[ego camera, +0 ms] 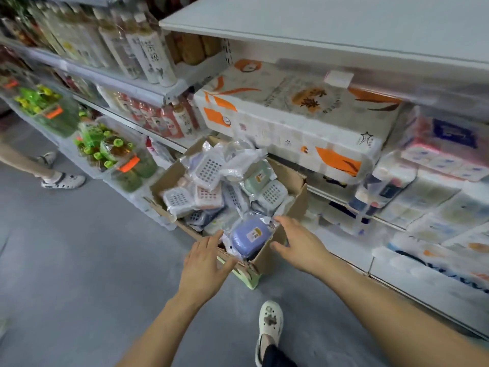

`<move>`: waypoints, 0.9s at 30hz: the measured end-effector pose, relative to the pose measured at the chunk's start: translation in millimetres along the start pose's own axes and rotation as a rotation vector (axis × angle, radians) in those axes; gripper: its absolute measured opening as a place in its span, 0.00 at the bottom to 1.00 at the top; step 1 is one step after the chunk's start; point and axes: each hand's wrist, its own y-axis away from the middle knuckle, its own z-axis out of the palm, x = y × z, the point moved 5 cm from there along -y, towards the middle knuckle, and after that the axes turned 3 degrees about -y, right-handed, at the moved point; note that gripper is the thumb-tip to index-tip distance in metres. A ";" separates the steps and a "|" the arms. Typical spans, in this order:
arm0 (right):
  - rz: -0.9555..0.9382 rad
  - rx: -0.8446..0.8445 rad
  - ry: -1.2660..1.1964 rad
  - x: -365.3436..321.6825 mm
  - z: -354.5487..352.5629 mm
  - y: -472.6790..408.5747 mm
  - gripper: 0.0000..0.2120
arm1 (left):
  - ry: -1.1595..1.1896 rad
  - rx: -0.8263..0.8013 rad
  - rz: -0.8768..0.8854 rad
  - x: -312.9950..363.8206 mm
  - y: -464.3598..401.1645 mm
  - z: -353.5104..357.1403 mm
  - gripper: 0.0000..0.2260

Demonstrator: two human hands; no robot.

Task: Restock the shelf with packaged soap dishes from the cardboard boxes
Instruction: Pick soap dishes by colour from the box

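The cardboard box stands on the floor against the foot of the shelf, heaped with bagged soap dishes, and the one that matters is the purple soap dish lying on top at the box's near corner. It sits directly between the two hands: the left hand rests with straight fingers on the near-left rim of the box, just left of the dish, while the right hand hovers at the near-right side with fingers spread and relaxed, its fingertips just above the dish's right edge. Neither grip holds anything. The dish's long axis runs from near-left to far-right, roughly across the gap between the hands, with its label facing up. The right hand looks slightly nearer to the dish and better placed to close over its far end; the left would have to come over the rim first
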 end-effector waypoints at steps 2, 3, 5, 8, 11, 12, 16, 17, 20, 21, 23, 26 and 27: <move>0.040 -0.043 -0.041 -4.9 15.8 -40.7 0.30 | 0.026 -0.034 -0.045 -23.1 -30.3 -1.4 0.30; 0.060 -0.056 -0.057 -5.9 20.3 -52.1 0.30 | 0.038 -0.041 -0.067 -29.7 -40.6 -3.7 0.31; 0.107 -0.090 -0.106 -6.2 35.2 -81.8 0.30 | 0.058 -0.060 -0.104 -46.8 -69.5 -6.8 0.31; 0.192 -0.154 -0.129 -8.8 54.7 -114.1 0.29 | 0.009 -0.107 -0.073 -59.7 -102.4 -6.1 0.29; 0.331 -0.194 -0.161 -0.5 76.6 -137.8 0.27 | -0.135 -0.197 0.060 -68.0 -128.9 2.8 0.28; 0.388 -0.201 -0.176 3.6 85.0 -143.4 0.28 | -0.145 -0.225 0.078 -72.4 -136.8 5.4 0.28; 0.634 -0.221 -0.237 18.4 116.8 -153.8 0.37 | -0.005 -0.263 0.077 -82.6 -163.5 15.1 0.26; 0.685 -0.215 -0.237 20.0 122.4 -154.2 0.38 | 0.034 -0.269 0.075 -84.6 -168.5 18.1 0.25; 0.825 -0.151 -0.285 22.3 136.5 -152.6 0.42 | 0.139 -0.301 0.053 -94.3 -181.4 25.1 0.23; 0.854 -0.129 -0.323 20.4 141.3 -152.2 0.44 | 0.161 -0.304 0.053 -94.9 -184.4 25.2 0.22; 0.898 -0.081 -0.389 17.3 153.7 -155.0 0.49 | 0.194 -0.314 0.062 -92.9 -190.1 23.5 0.22; 0.990 0.070 -0.421 17.9 168.3 -161.4 0.56 | 0.224 -0.373 0.155 -80.8 -199.9 26.8 0.22; 1.007 0.117 -0.419 17.7 169.8 -163.0 0.55 | 0.228 -0.401 0.196 -74.4 -203.9 29.3 0.23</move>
